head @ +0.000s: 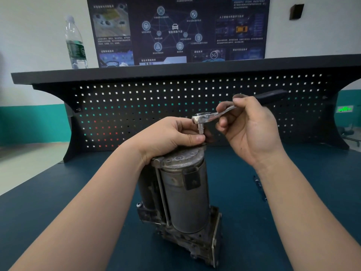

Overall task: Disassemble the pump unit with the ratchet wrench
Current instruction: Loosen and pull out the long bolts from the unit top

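- The pump unit (183, 194) stood upright on the dark blue tabletop (254, 212), motor cylinder topmost.
- The left hand (172, 135) rested on its top cap, fingers (197, 138) pinching the bit under the ratchet wrench (214, 114).
- The right hand (250, 128), raised with palm toward the camera, gripped the wrench's shank; its black handle angled up and right.
- A water bottle (75, 44) stood on the shelf (175, 70) above the pegboard (175, 106).

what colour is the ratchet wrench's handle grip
Black, on the shiny silver ratchet wrench; head view.

pump unit (183, 194) showing dull, grimy cast metal; ratchet wrench (207, 115) gleaming polished chrome with matt black grip; bench top (273, 192) looking matt.
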Available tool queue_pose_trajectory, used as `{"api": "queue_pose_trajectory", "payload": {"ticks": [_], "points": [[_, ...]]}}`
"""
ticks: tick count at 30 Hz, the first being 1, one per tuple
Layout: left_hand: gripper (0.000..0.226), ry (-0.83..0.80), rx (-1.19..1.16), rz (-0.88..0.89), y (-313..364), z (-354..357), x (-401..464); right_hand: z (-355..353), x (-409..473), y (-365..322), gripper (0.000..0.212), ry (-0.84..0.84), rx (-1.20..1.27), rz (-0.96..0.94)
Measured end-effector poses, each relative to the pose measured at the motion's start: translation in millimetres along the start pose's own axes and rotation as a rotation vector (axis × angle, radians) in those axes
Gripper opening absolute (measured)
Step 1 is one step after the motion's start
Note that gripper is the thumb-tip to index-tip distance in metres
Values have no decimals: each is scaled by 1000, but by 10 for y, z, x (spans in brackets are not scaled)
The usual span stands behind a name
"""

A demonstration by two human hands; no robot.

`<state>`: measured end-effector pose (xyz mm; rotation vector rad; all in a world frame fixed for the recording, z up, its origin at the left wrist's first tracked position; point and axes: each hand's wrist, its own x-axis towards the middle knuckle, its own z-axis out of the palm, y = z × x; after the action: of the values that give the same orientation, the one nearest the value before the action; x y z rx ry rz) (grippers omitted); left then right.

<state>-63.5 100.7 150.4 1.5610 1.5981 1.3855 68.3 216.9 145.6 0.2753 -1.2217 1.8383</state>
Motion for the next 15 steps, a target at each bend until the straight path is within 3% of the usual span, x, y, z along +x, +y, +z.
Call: {"api": "queue_pose_trajectory", "payload": {"ticks": [2, 6, 11, 13, 15], "points": [[37, 10, 25, 10, 6, -2, -13, 8, 10, 0, 27, 23, 13, 32], [28, 4, -33, 20, 40, -7, -64, 2, 30, 44, 32, 74, 117, 84], [28, 50, 18, 3, 50, 30, -42, -36, 82, 72, 21, 114, 96, 122], [28, 73, 60, -10, 64, 49, -38, 4, 36, 183, 21, 180, 48, -78], [24, 69, 78, -9, 58, 36, -31, 86, -78, 300, 13, 167, -159, -529]]}}
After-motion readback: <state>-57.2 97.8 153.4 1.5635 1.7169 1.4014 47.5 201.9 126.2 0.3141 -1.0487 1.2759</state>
